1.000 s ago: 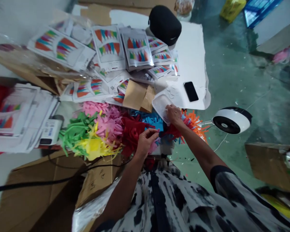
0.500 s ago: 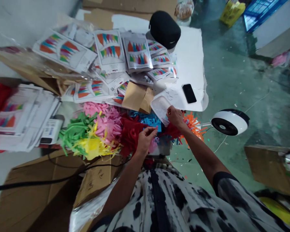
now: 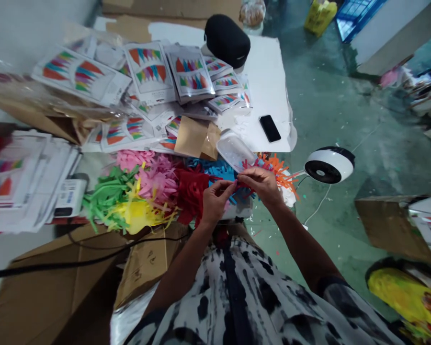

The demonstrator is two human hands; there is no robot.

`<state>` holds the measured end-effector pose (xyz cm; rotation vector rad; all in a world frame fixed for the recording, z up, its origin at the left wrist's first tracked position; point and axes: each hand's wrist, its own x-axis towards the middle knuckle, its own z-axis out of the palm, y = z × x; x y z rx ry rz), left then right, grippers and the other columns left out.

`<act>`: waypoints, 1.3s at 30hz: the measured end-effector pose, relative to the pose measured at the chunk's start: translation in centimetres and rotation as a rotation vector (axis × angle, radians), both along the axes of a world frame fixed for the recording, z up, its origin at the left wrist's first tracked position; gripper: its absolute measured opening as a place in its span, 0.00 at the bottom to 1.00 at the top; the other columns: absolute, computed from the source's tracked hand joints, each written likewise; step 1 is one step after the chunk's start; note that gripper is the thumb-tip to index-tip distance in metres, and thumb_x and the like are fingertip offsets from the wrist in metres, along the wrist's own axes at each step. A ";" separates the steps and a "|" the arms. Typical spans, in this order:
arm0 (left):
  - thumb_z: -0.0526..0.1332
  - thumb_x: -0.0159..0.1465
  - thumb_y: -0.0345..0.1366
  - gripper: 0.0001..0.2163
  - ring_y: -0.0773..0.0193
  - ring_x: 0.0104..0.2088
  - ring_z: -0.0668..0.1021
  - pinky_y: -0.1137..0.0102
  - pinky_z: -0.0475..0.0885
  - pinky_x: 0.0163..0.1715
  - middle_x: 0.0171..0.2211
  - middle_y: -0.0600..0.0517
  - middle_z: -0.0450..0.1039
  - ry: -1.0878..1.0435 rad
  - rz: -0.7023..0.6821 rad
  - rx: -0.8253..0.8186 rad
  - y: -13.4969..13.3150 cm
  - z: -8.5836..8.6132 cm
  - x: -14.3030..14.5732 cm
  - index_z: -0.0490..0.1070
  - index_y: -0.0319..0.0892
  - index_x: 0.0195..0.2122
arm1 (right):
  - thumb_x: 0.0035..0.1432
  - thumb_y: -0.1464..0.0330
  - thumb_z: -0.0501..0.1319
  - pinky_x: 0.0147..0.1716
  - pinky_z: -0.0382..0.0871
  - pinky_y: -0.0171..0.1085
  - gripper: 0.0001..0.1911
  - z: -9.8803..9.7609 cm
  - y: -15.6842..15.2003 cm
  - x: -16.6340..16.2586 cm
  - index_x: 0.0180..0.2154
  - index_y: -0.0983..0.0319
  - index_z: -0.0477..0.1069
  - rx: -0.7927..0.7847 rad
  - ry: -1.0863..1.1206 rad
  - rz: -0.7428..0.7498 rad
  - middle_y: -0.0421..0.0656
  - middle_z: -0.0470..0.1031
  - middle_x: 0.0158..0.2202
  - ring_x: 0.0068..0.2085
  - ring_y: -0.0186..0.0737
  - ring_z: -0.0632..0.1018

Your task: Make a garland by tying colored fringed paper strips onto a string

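My left hand (image 3: 215,197) is closed in a pinch, with a small pink scrap of tissue paper at its fingertips. Facing it, my right hand (image 3: 265,186) is closed too, its fingertips meeting those of the left; what it pinches is too small to make out. Just beyond them lies a clear plastic tray (image 3: 233,149). Fringed tissue paper surrounds the hands: a dark red bunch (image 3: 190,191) left of my left hand, blue fringe (image 3: 215,168) behind it, and orange fringe (image 3: 282,172) past my right hand.
Pink (image 3: 161,179), green (image 3: 106,196) and yellow (image 3: 136,215) fringe lie to the left. Packaged garlands (image 3: 189,74), a brown paper packet (image 3: 190,136), a phone (image 3: 269,128) and a black case (image 3: 227,40) cover the table. A white fan (image 3: 329,165) stands right; cardboard boxes (image 3: 53,268) are below left.
My right hand has come back from the plastic tray to my left hand, and their fingertips now meet. The whole view has shifted slightly.
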<state>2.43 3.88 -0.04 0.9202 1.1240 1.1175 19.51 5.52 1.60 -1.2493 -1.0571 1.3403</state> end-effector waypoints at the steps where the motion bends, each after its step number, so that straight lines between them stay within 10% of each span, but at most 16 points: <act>1: 0.75 0.57 0.48 0.14 0.66 0.32 0.78 0.71 0.74 0.36 0.32 0.52 0.80 0.009 -0.017 0.023 -0.3 0.2 0.0 0.82 0.41 0.35 | 0.51 0.56 0.77 0.37 0.76 0.38 0.15 0.4 -0.8 -0.2 0.35 0.58 0.81 0.011 0.000 -0.028 0.41 0.82 0.34 0.35 0.38 0.80; 39: 0.66 0.66 0.40 0.07 0.60 0.38 0.80 0.67 0.73 0.43 0.36 0.50 0.81 0.231 -0.231 0.386 -2.8 4.6 0.5 0.80 0.43 0.37 | 0.60 0.52 0.70 0.44 0.72 0.40 0.16 4.1 -8.4 -0.9 0.40 0.57 0.81 0.184 -0.207 -0.219 0.42 0.81 0.38 0.39 0.39 0.78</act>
